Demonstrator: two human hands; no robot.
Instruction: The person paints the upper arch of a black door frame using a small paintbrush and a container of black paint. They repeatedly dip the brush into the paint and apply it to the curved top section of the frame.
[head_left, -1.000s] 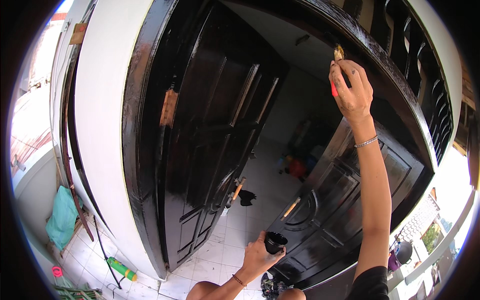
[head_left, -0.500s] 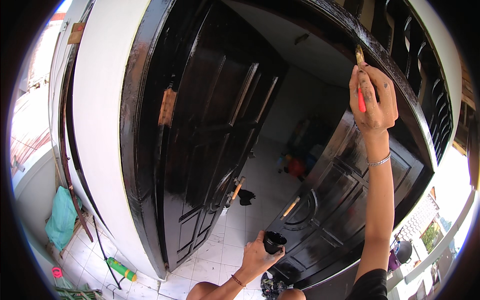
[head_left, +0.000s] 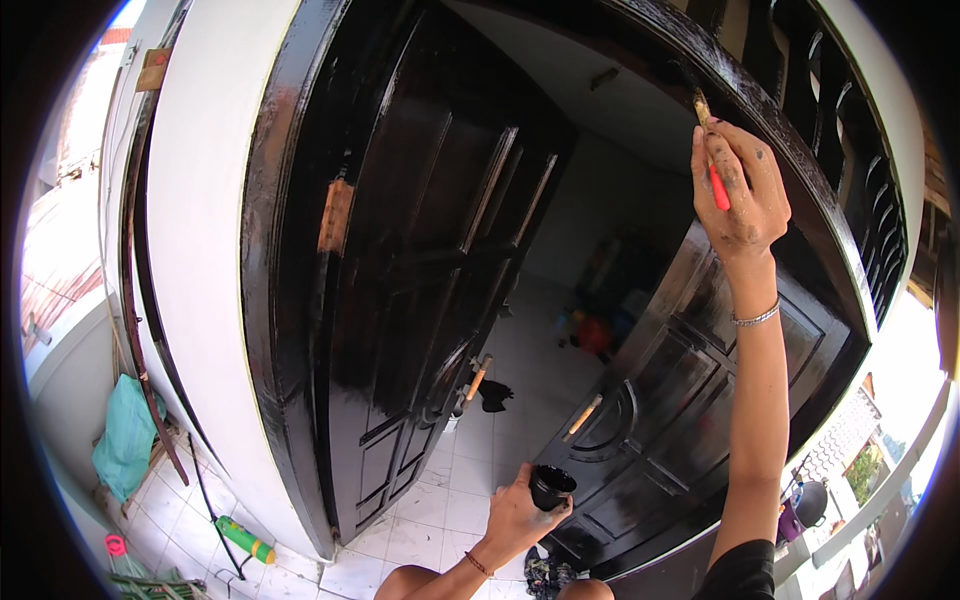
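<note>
My right hand [head_left: 745, 190] is raised high at the right, its stained fingers closed on a paintbrush [head_left: 718, 188] with a red handle end. The brush's tip meets the dark underside of the door frame's top beam [head_left: 745, 85]. Low in the middle, my left hand [head_left: 520, 515] is wrapped round a small black cup [head_left: 552, 487] with dark, glossy liquid inside, held upright. Two dark panelled doors stand ajar: the left door [head_left: 420, 200] with glossy patches, and the right door [head_left: 690, 380] beyond my left hand. Each has a handle with a light wrapping.
A white wall [head_left: 195, 220] borders the frame at left. On the tiled floor lie a green bottle-like object [head_left: 245, 538] and a teal sack [head_left: 128, 440]. A crumpled patterned cloth [head_left: 545, 575] is by my knees. A black grille [head_left: 840, 130] runs above the beam.
My right hand has shifted slightly left with the paintbrush, its tip sliding left along the beam. My left hand and the cup stay almost where they were.
</note>
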